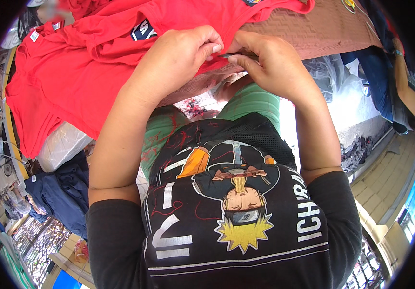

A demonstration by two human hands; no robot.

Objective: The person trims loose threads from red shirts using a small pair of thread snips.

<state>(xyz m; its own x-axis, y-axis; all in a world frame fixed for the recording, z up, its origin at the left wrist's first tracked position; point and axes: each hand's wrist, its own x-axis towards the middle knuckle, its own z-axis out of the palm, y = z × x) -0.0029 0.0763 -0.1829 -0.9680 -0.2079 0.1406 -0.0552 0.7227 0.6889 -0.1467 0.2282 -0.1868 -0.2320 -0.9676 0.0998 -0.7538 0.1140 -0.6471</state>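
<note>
A red shirt (193,24) with a dark printed patch is spread over the table's near edge. My left hand (183,50) is closed, with thumb and forefinger pinching the shirt's edge. Close beside it, my right hand (267,58) is closed around a small metal tool (225,56). Only the tool's dark, pointed tip shows between the two hands, against the red cloth. Its kind cannot be made out, since the fingers cover the rest.
More red shirts (53,96) are heaped to the left and hang over the edge. The table has a brown patterned cover (323,29). Dark folded clothes (63,192) lie lower left. Clear plastic wrap (337,82) and another person's arm (402,77) are at right.
</note>
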